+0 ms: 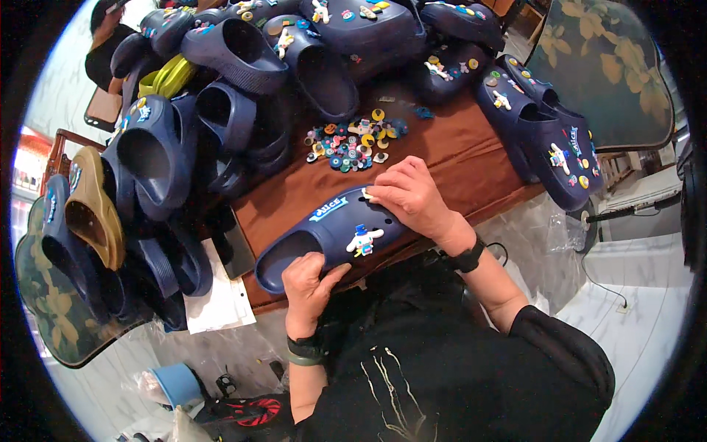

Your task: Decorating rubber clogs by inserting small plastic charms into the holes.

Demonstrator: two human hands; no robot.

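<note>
The navy clog (335, 232) lies on its side at the near edge of the brown cloth-covered table (456, 158), its heel opening just over that edge, with only a narrow strip of bare cloth around it. Open cloth runs behind it up to a scatter of small coloured charms (357, 140); heaps of dark blue clogs (213, 110) hem the table at the left and far sides. The left hand (309, 283) grips the clog's heel rim, thumb over the edge. The right hand (412, 195) rests on the toe, fingertips pinched at a vent hole, perhaps on a small pale charm, though it is too small to tell. The clog is smooth moulded foam, rounded and perforated, bearing a white figure charm (363, 239) and a blue-and-white strip badge (328, 207).
</note>
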